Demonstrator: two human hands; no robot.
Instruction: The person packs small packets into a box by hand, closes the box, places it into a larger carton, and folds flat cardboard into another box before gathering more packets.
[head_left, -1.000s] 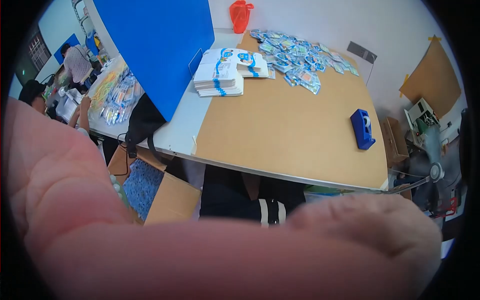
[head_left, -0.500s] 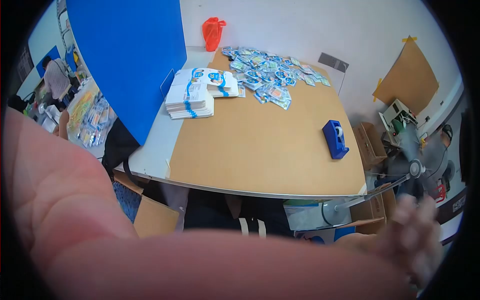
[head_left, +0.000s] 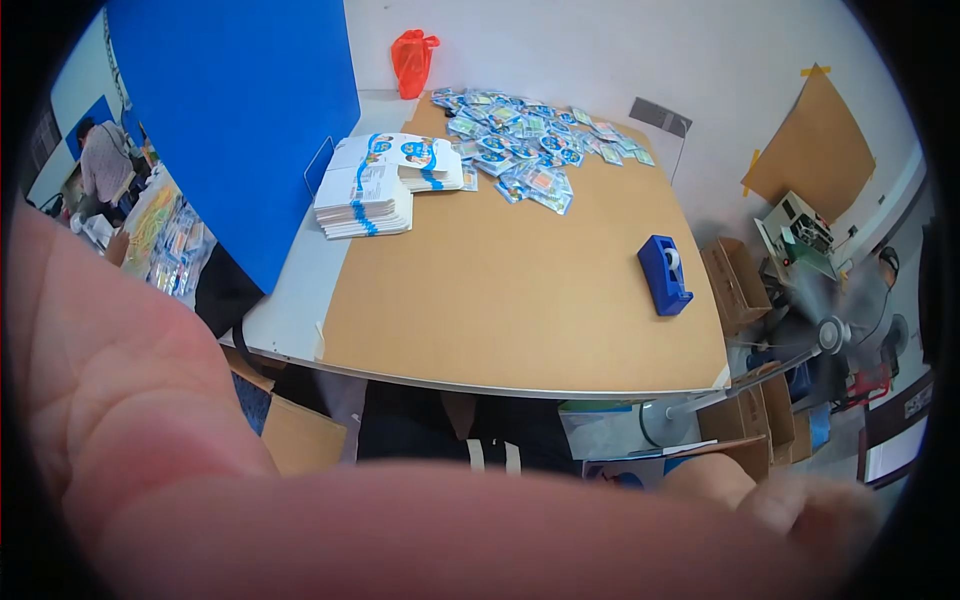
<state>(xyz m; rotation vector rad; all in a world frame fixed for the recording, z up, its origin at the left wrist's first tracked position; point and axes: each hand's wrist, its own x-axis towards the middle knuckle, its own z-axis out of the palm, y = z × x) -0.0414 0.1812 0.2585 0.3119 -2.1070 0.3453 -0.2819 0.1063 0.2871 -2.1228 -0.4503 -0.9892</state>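
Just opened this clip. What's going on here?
The person's left hand looms close to the camera, and the right hand is blurred at the lower right; no held object shows in either. On the brown tabletop, a blue tape dispenser stands toward the right and a heap of small packets lies at the back. Stacked white printed cards sit beside a blue divider.

white wall [head_left: 560,50] | blue partition [head_left: 240,120], left | brown-topped table [head_left: 500,300] | fan [head_left: 831,335], right | taped brown sheet [head_left: 815,150]
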